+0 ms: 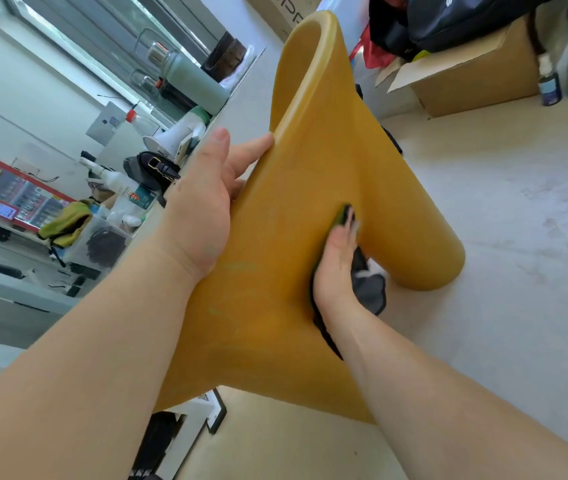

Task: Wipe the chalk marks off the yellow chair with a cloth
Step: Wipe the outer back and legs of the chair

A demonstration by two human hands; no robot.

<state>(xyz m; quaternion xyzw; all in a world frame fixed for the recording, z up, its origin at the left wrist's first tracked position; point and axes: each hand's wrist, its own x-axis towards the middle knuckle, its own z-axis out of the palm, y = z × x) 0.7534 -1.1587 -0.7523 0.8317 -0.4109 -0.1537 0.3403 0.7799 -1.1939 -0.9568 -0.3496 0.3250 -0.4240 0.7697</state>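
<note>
- Head view: the yellow chair (313, 188) is seen resting on the pale floor (504, 209), tipped over so that one rounded end (428, 261) is set against the floor toward the right edge and the curved, looped end (310, 32) is raised toward the top of the view; its long axis is judged to run from the lower left up toward the top centre.
- The left hand (202, 202) is wrapped over the chair's left edge, fingers spread on the surface, steadying it; the right hand (336, 258) is pressed flat on the dark cloth (369, 285), which is held against the chair's middle, a green patch (342, 213) showing at the fingertips.
- Faint greenish streaks (241, 266) are visible on the surface near the left wrist and below it; these are judged to be chalk residue not yet cleared; the upper part looks clean, though blur prevents certainty; the wiping is judged to be under way, with the lower left area left to do.
</note>
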